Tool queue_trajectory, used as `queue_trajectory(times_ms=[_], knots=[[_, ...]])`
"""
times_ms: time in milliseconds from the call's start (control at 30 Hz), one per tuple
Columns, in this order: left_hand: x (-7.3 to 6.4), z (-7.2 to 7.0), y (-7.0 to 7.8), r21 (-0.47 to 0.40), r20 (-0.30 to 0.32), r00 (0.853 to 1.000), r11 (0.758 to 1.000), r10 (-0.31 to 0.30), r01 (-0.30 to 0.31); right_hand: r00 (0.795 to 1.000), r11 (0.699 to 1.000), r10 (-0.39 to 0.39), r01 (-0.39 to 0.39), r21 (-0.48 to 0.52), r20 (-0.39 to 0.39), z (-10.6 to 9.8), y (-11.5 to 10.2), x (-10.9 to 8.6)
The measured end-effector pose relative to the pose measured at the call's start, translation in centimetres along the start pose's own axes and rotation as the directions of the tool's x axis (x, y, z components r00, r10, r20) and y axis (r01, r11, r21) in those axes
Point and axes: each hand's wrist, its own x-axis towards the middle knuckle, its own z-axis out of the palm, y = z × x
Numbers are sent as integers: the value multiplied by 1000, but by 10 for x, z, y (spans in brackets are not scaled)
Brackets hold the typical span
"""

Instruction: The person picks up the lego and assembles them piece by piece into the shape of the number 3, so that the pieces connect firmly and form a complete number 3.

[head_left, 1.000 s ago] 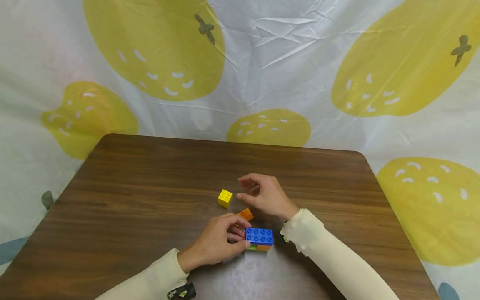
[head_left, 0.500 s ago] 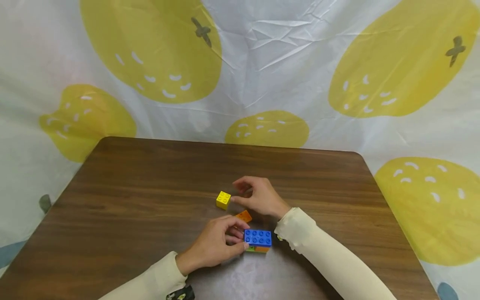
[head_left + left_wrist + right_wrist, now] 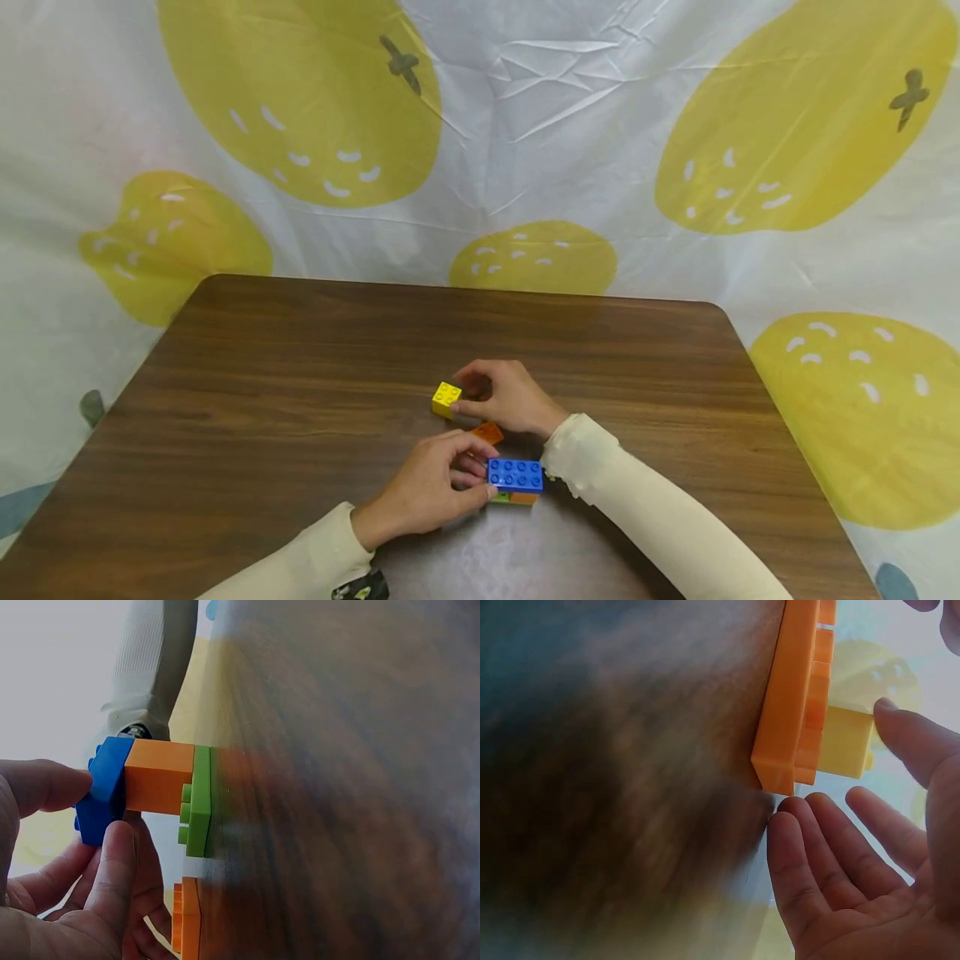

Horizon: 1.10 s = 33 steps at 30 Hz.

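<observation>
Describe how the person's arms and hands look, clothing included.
The left hand and right hand are gloveless. The left sleeve and right sleeve are long and cream, the right cuff crinkled. A black item with yellow-green markings shows below the left cuff; a dark sliver shows beside the right cuff.

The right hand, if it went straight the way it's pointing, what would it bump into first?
Probably the yellow block. In the head view it sits just ahead of the right hand, though I can't tell whether they're touching.
</observation>
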Motion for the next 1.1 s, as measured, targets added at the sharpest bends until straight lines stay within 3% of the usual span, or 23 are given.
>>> queue_trajectory(times_ms=[467, 1100], knots=[[0, -1, 0, 23, 6, 1000, 1000, -8, 7, 998, 999, -11, 14, -46, 63, 2, -2, 3], [1, -2, 0, -14, 20, 1000, 1000, -6, 7, 999, 998, -20, 21, -52, 26, -1, -1, 2]])
